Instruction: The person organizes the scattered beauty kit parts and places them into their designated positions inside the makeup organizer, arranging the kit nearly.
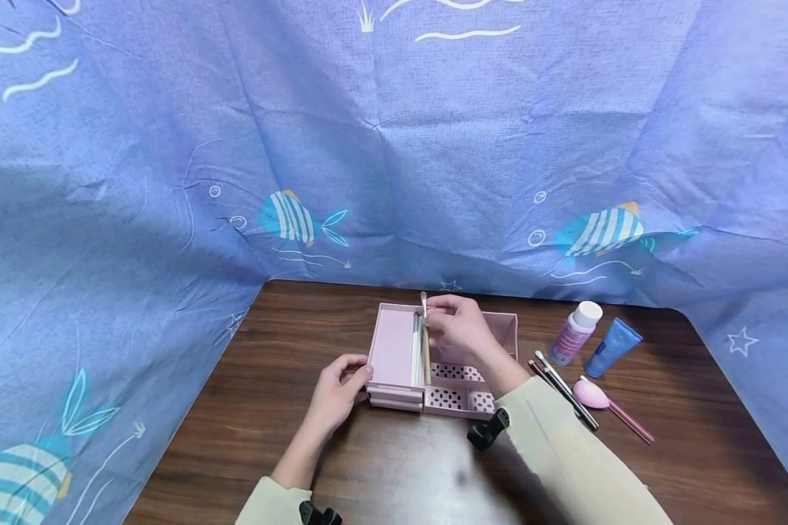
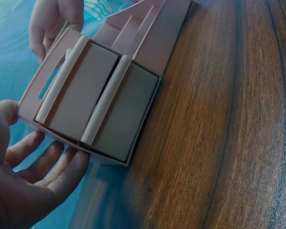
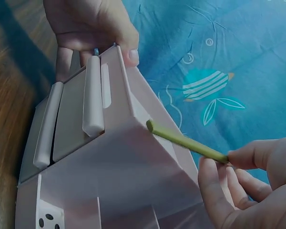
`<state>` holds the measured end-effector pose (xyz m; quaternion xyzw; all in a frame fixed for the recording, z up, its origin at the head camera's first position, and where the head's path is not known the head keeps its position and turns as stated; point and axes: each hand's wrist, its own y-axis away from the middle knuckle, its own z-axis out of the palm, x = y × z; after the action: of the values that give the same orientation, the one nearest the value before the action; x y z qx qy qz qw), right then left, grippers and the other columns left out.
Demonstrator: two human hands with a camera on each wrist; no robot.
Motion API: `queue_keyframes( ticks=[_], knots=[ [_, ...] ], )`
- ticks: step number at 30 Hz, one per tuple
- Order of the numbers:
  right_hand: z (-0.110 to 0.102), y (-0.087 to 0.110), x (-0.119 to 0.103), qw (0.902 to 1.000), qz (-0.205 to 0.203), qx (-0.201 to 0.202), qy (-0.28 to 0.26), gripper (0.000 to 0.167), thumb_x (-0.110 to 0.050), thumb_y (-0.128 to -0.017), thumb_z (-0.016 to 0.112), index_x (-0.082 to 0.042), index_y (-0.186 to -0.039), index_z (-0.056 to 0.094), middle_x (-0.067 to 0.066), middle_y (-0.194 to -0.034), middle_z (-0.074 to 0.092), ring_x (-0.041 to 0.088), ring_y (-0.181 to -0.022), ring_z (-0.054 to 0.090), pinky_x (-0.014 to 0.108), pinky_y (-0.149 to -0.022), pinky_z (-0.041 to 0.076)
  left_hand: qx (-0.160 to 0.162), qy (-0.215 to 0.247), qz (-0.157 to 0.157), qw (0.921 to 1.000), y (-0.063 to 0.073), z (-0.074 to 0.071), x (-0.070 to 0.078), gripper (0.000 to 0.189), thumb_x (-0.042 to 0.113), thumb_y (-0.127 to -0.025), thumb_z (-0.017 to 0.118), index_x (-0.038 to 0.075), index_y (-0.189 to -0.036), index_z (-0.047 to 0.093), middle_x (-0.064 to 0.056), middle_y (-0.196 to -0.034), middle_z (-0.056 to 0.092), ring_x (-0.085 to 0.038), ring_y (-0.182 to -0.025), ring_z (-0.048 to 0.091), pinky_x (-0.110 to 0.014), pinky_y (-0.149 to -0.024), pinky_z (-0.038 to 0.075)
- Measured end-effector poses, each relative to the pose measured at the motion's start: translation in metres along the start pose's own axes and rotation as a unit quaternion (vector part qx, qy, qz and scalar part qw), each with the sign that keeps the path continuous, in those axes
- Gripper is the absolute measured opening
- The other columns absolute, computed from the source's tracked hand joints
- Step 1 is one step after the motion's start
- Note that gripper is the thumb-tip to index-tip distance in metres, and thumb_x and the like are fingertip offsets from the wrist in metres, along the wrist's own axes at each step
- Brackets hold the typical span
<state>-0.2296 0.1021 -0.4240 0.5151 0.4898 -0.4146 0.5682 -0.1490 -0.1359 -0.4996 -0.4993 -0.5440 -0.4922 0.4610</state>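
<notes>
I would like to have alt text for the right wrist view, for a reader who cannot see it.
The right hand pinches a yellow-green stick over a pink organizer with drawers and open compartments. The left hand holds the organizer's far side, and a fish-printed blue cloth hangs behind.

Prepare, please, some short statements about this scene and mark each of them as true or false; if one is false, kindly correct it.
1. The right grip pinches a yellow-green stick. True.
2. The left grip holds the blue tube. False: it holds the pink organizer; the tube is on the table.
3. The bottle has a white cap. True.
4. The pink egg-shaped item lies inside the organizer. False: it is on the table, to the right of the organizer.
5. Two drawer fronts show in the left wrist view. True.
</notes>
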Motion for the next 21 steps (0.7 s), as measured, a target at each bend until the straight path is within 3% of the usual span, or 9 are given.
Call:
queue_keyframes(
  ticks=[4, 12, 21],
  knots=[
    [0.006, -0.003, -0.001, 0.9996, 0.019, 0.007, -0.017, 0.044, 0.008, -0.088, 0.063, 0.008, -0.132, 0.059, 0.016, -0.102, 0.067, 0.018, -0.074, 0.068, 0.029, -0.06, 0.064, 0.0, -0.004, -0.002, 1.0, 0.001, 0.001, 0.001, 0.028, 0.012, -0.098, 0.069, -0.002, -0.122, 0.066, -0.014, -0.103, 0.071, -0.013, -0.09, 0.067, -0.038, -0.074, 0.066],
    [0.018, -0.009, -0.002, 0.999, 0.031, 0.018, -0.028, 0.047, 0.01, -0.086, 0.064, 0.008, -0.132, 0.058, 0.021, -0.109, 0.065, 0.02, -0.078, 0.068, 0.033, -0.062, 0.066, 0.0, -0.004, 0.0, 1.0, 0.0, 0.001, 0.0, 0.029, 0.012, -0.098, 0.068, -0.002, -0.123, 0.066, -0.015, -0.104, 0.071, -0.013, -0.09, 0.067, -0.037, -0.074, 0.066],
    [0.026, -0.011, -0.001, 0.9995, 0.02, 0.025, 0.006, 0.043, 0.011, -0.084, 0.064, 0.011, -0.127, 0.06, 0.014, -0.098, 0.065, 0.02, -0.07, 0.067, 0.037, -0.063, 0.066, -0.001, -0.002, -0.001, 1.0, 0.001, 0.001, 0.0, 0.029, 0.012, -0.098, 0.068, -0.002, -0.123, 0.066, -0.015, -0.105, 0.071, -0.013, -0.09, 0.067, -0.039, -0.076, 0.066]
  ],
)
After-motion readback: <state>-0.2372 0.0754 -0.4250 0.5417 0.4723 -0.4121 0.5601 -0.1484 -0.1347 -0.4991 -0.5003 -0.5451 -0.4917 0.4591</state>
